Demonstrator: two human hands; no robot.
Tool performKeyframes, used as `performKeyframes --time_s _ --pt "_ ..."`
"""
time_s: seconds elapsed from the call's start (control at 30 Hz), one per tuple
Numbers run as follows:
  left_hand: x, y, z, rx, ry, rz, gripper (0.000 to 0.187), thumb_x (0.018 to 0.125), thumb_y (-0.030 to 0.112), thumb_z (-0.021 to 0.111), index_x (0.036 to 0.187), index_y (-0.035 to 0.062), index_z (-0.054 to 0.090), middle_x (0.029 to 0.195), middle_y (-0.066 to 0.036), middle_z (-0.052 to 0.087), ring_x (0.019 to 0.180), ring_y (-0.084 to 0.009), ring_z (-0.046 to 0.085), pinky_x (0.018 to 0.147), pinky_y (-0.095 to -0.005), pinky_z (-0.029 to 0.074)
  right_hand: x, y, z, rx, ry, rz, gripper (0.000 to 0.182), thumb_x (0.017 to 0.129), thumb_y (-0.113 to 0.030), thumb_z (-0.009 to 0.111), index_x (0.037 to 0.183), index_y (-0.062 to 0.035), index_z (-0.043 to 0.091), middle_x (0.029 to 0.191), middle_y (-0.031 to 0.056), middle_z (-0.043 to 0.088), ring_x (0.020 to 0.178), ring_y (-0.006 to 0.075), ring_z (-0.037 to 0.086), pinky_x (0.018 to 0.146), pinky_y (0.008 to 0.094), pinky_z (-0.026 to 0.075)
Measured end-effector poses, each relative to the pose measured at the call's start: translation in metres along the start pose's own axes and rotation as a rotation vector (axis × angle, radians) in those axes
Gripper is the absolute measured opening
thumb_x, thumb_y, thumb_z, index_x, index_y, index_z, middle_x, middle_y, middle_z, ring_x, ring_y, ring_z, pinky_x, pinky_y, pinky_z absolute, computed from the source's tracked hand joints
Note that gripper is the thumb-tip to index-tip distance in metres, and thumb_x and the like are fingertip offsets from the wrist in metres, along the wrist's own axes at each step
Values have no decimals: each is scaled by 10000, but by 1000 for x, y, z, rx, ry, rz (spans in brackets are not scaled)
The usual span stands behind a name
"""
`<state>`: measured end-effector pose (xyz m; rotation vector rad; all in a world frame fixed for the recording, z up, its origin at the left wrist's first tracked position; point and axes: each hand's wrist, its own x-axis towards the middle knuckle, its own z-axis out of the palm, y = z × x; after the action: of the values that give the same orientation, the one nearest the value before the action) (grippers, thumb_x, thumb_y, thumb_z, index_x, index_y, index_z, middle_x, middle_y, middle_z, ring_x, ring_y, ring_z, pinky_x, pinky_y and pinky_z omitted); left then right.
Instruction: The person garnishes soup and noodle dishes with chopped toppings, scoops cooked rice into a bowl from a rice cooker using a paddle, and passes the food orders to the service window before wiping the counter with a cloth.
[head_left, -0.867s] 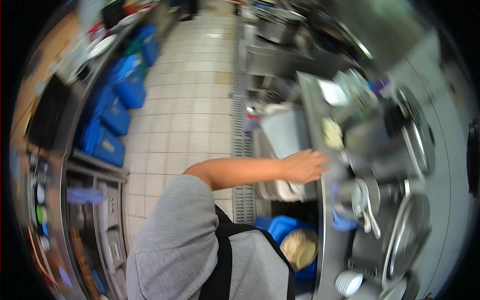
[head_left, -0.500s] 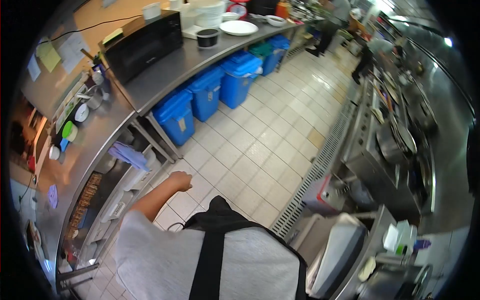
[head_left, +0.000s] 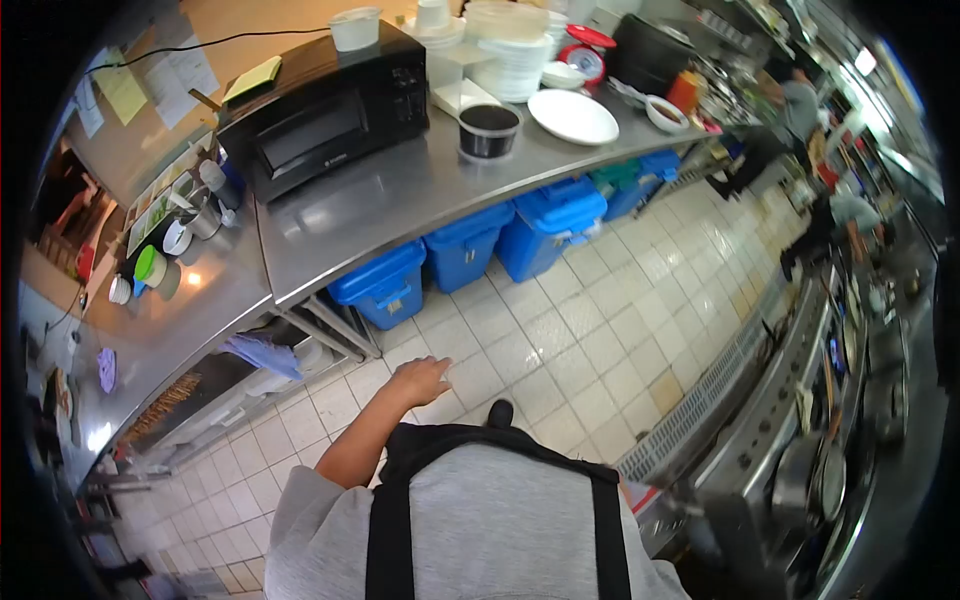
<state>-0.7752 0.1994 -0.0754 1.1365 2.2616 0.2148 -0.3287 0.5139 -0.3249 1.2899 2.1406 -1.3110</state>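
My left hand hangs in front of my body above the tiled floor, fingers loosely stretched and a little apart, holding nothing. It touches nothing; the blue lidded bins under the steel counter are nearest to it. My right hand is out of view. On the counter stand a black microwave, a tub with dark contents, a white plate and a small bowl of sauce.
A stove line with pans runs along the right, beside a floor drain grate. Two people, one at the far counter and one at the stove, bend forward. A purple cloth hangs below the left counter.
My view has turned and moved closer to the microwave and bins. My left hand has gone from curled to loosely opened fingers. The grey containers at lower right have left the view.
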Motion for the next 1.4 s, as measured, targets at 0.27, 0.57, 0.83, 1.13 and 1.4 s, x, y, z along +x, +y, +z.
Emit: performKeyframes --time_s 0.27,0.57,0.83,1.13,1.4 --pt "66 0 -86 -261 423 -184 456 882 318 533 1272 88 488 1185 -179 567 1053 -356 560 890 -439 455 199 -459 -204 -381 299 -930 321 824 -229 613 1092 -52 618 1021 175 648 948 339 616 802 397 488" --pt "181 -33 -205 -357 1029 -246 265 840 168 604 1081 60 617 1105 -150 598 1008 -342 575 862 -392 472 212 -781 -246 -435 504 -1393 456 782 -84 642 1220 -148 534 1296 162 466 945 311 596 813 395 487" --pt "276 -26 -359 -71 1156 6 251 824 126 617 1064 54 612 1132 -128 570 1067 -323 536 887 -391 455 280 -945 -323 -512 921 -1637 629 700 -132 719 1277 -172 472 1407 192 322 1115 378 497 872 461 437" --pt "421 -9 -483 27 1171 53 261 810 125 622 1047 18 609 1079 -155 582 1035 -345 542 875 -416 451 376 -1012 -359 -426 463 -1605 220 758 -229 706 848 -45 627 839 139 632 828 337 608 716 422 482" --pt "531 -58 -573 -211 953 -519 484 674 303 745 1003 -34 632 935 -186 645 901 -302 628 799 -372 496 392 -989 -436 -100 512 -1578 301 758 -222 730 916 18 639 915 178 644 839 342 619 726 380 482"
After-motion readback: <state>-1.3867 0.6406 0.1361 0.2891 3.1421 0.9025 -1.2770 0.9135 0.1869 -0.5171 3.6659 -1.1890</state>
